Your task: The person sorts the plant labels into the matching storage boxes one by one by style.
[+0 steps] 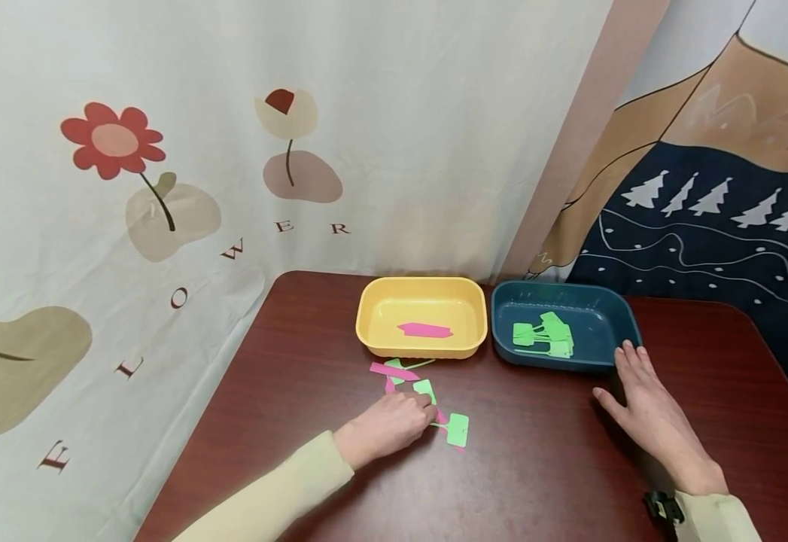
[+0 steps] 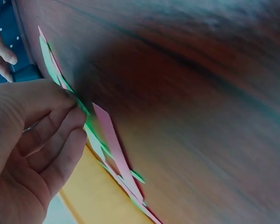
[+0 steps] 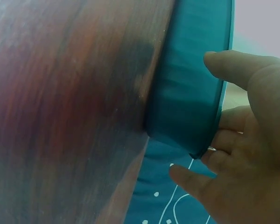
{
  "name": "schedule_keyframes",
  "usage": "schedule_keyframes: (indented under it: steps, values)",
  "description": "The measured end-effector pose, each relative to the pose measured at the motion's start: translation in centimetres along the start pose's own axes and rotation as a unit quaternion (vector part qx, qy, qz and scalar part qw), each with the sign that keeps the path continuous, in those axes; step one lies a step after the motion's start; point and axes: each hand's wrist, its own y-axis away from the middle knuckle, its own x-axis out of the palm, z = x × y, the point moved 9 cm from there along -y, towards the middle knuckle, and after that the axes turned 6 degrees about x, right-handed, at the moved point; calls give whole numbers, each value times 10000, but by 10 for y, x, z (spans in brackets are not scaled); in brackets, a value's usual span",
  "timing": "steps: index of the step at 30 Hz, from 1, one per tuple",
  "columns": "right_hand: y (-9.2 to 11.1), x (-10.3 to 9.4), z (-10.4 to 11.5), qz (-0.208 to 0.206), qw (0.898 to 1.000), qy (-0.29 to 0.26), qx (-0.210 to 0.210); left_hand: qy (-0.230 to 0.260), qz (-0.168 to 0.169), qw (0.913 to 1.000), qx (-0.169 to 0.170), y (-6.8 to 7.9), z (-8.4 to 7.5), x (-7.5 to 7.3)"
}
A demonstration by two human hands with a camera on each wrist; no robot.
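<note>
My left hand (image 1: 394, 423) reaches over a loose pile of plant labels in front of the yellow basin. Its curled thumb and fingers pinch at a green plant label (image 2: 91, 126) in the pile. Beside the fingertips lies another green label (image 1: 457, 430) with a square head and thin stem. Pink pointed labels (image 1: 394, 370) lie among the green ones. My right hand (image 1: 661, 421), fingers spread and fairly straight, is at the front right corner of the dark blue basin (image 3: 191, 88), fingertips right at its rim.
The yellow basin (image 1: 421, 353) holds a pink label (image 1: 425, 330). Several green labels (image 1: 551, 333) lie heaped in the dark blue basin beside it. Both stand near the back edge of the brown table (image 1: 536, 467), before a printed curtain (image 1: 400, 150).
</note>
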Motion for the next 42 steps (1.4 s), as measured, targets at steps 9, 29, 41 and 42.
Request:
schedule_keyframes:
  steps: [9, 29, 41, 42]
  values:
    - [-1, 0, -1, -21, 10000, 0, 11, 453, 77, 9987, 217, -23, -14, 2]
    - [2, -1, 2, -178, 9998, -29, -127, 869, 216, 9952, 390, -36, -25, 8]
    - [3, -1, 2, -189, 9997, -39, -140, 1789, -303, 9833, 147, -34, -18, -6]
    - [3, -2, 2, -195, 9997, -34, -139, 1899, -319, 9812, 143, -34, -18, -6]
